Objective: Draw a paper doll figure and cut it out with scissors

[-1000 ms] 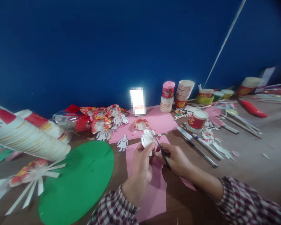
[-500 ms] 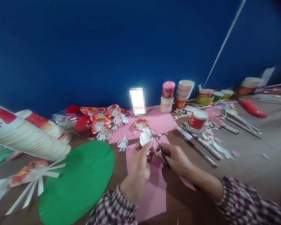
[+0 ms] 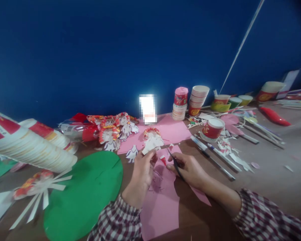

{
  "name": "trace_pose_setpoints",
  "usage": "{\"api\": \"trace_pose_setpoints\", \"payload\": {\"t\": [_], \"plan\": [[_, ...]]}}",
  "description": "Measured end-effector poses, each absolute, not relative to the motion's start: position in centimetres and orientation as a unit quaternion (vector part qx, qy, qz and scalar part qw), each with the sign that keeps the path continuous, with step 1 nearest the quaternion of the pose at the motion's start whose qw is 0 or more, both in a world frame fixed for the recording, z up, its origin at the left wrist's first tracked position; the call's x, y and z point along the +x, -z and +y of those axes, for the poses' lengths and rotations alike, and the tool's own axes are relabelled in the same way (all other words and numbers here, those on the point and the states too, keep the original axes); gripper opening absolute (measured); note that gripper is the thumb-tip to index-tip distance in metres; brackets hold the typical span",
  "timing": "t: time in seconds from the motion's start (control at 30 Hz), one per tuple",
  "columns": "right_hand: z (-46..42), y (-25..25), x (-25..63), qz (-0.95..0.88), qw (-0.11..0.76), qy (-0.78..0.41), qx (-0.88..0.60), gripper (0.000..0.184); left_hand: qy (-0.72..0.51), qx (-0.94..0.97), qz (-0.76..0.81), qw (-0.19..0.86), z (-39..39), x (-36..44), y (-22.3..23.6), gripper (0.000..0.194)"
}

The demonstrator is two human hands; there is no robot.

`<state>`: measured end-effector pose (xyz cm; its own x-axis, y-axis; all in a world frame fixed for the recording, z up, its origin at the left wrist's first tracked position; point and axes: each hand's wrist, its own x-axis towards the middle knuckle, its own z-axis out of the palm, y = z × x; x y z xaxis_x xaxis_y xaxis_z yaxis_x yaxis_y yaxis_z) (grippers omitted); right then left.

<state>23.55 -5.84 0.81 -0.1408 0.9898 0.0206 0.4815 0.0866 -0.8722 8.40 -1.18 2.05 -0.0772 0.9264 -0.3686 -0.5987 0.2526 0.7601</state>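
Between the thumb and fingers of my left hand (image 3: pixel 144 170) is a white paper piece (image 3: pixel 152 144), partly hidden by the fingers. My right hand (image 3: pixel 190 169) grips a pair of scissors (image 3: pixel 175 163), their blades pointing up and left, apart from the white piece. A small red-and-white scrap (image 3: pixel 163 159) lies between the two hands above a pink paper sheet (image 3: pixel 163 207) with dark marks on it. Just past the white piece sits a ring with a red and yellow rim (image 3: pixel 152 133). A cut-out paper figure (image 3: pixel 132 154) lies left of it.
Decorated paper dolls (image 3: pixel 110 130) cluster at the back left. A leaning stack of paper cups (image 3: pixel 40 147) and a green paper oval (image 3: pixel 85 194) are on the left. Pens (image 3: pixel 223 157), a red cup (image 3: pixel 212 129), scraps and upright cup stacks (image 3: pixel 199 100) stand to the right.
My left hand has shifted slightly left and down, and the white paper piece is turned and tipped flatter. The red-and-white scrap now shows clearly between my hands. The scissors stay nearly in place.
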Motion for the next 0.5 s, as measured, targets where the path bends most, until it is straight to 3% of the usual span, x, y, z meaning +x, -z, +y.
{"api": "trace_pose_setpoints", "payload": {"t": [0.5], "plan": [[-5.79, -0.94, 23.66, -0.691, 0.297, -0.349, -0.56, 0.026, -0.572, 0.179, 0.449, 0.662, -1.39, 8.17, -2.1, 0.023]]}}
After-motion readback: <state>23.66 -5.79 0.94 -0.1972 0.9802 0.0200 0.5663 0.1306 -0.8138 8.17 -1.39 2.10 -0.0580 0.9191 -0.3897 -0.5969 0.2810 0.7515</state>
